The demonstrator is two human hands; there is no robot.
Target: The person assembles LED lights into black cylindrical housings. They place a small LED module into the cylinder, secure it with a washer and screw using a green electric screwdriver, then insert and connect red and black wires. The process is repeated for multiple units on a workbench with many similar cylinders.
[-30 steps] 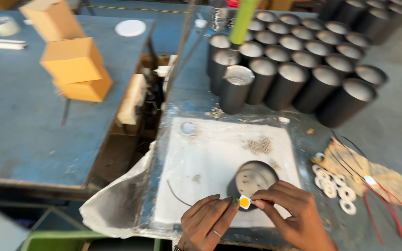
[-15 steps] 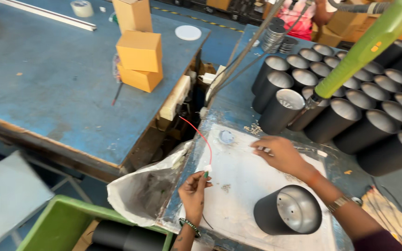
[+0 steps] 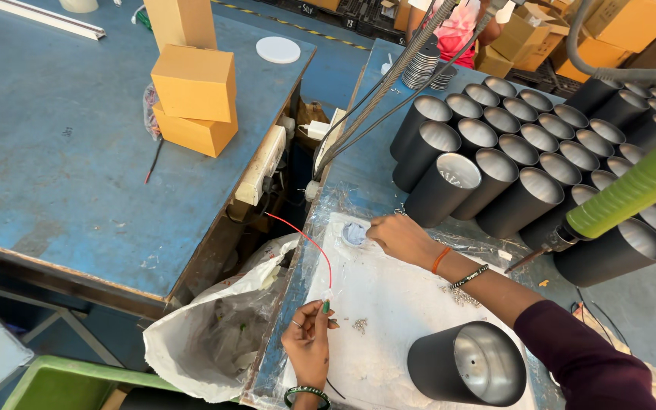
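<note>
Right hand (image 3: 400, 237) has reached farther onto the small round disc (image 3: 354, 234), fingers curled; left hand (image 3: 309, 343) pinches the red wire (image 3: 314, 247)

My left hand (image 3: 309, 342) pinches the lower end of a thin red wire (image 3: 314, 244) between fingertips. The wire rises from that pinch, then arcs up and to the left, and its far end hangs free over the gap beside the tabletop. A short green piece shows just at my fingertips. My right hand (image 3: 398, 235) reaches across the white sheet (image 3: 389, 304) with fingertips on a small round disc (image 3: 354, 234), pale and flat, lying at the sheet's far left corner. A black cylinder (image 3: 466, 364) with a shiny metal interior lies tilted on the sheet's near right part, mouth facing me.
</note>
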